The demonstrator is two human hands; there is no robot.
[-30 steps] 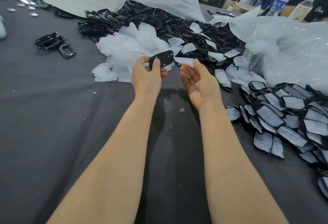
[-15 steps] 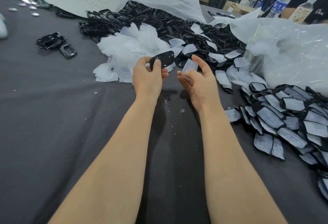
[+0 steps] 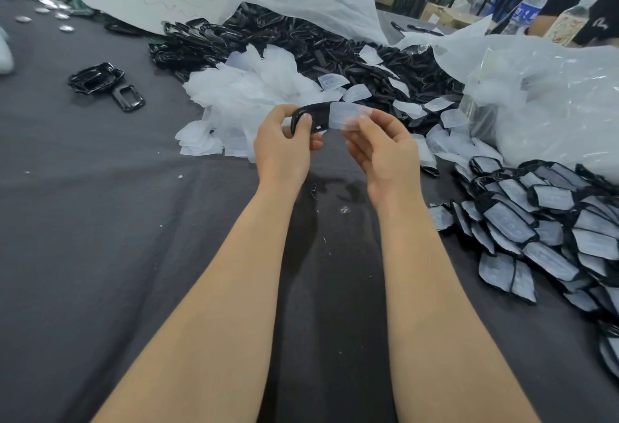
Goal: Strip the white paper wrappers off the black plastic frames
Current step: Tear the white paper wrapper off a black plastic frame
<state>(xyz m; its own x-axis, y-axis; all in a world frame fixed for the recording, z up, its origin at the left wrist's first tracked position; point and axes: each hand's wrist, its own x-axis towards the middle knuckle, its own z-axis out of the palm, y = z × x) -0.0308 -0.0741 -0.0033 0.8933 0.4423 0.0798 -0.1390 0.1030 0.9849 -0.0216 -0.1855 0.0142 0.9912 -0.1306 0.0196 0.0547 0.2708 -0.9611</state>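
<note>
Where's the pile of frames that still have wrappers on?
Head view: the wrapped pile lies on the grey cloth at right, right of the right hand, below the clear plastic bag.

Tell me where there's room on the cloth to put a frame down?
Bare cloth left of the arms, below the loose frames and wrapper heap. A strip between the arms too. Crowded: wrapped frames on the right, stripped frames and bags at the back.

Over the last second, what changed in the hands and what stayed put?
The right hand, open a second ago, moved toward the left hand and now pinches a white wrapper at the black frame. The left hand still grips the frame; the wrapper heap and wrapped frames lie unchanged.
</note>
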